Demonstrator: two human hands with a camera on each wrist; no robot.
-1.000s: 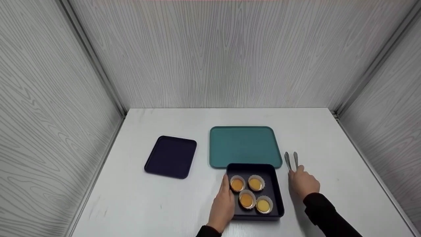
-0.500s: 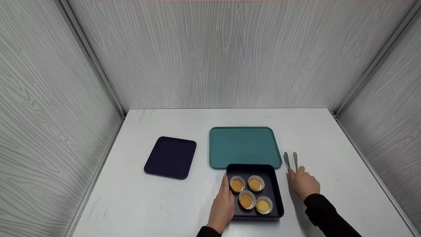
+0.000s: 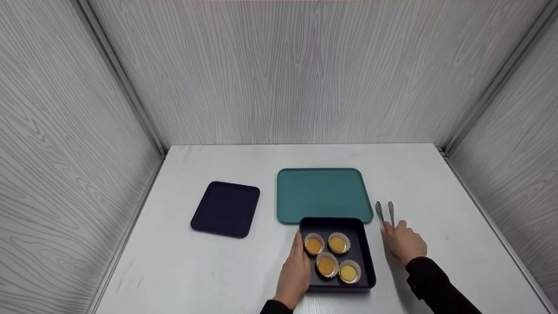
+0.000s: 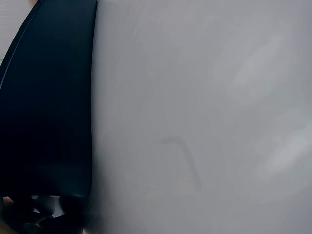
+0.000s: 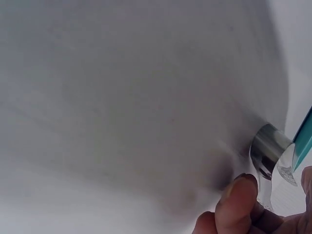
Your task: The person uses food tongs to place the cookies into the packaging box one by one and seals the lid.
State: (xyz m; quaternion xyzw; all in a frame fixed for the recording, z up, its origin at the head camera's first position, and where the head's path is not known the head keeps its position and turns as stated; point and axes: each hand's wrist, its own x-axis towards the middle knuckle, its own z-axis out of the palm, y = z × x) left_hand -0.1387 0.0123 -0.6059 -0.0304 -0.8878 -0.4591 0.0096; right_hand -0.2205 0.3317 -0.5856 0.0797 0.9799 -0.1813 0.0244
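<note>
A deep navy square pan holds several small yellow-orange cakes in white fluted paper cups. My left hand lies along the pan's left wall with straight fingers touching it; its thumb is hard to make out. In the left wrist view the pan's dark wall fills the left side. To the right of the pan, my right hand grips metal tongs, whose two arms spread apart and point away from me. The right wrist view shows a shiny curved part of the tongs beside my fingertips.
A teal rectangular tray lies just behind the pan, its front edge close to the pan's rear rim. Farther left sits a flat navy tray, slightly turned. Wood-grain panels wall the white table at the back and both sides.
My right hand has shifted very slightly to the right, still gripping the tongs. The left hand, pan, cakes and trays stay practically where they were.
</note>
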